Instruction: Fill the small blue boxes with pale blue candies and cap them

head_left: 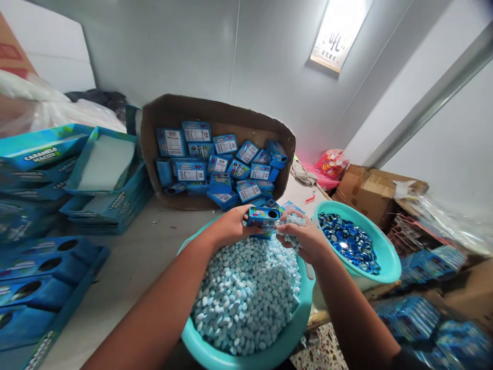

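The pellets (239, 298) are pale blue; their basin (210, 354), turquoise; the held box (257, 216), blue; the floral-patterned bag (332, 162), red.

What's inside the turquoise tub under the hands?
The tub holds a heap of pale blue candies. They cover its bottom, so that can't be seen. The left hand, its small box and the right hand hide part of the far rim.

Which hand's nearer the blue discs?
Right. The right hand, holding tablets, is just left of the blue discs; the left hand, gripping a box, is farther left.
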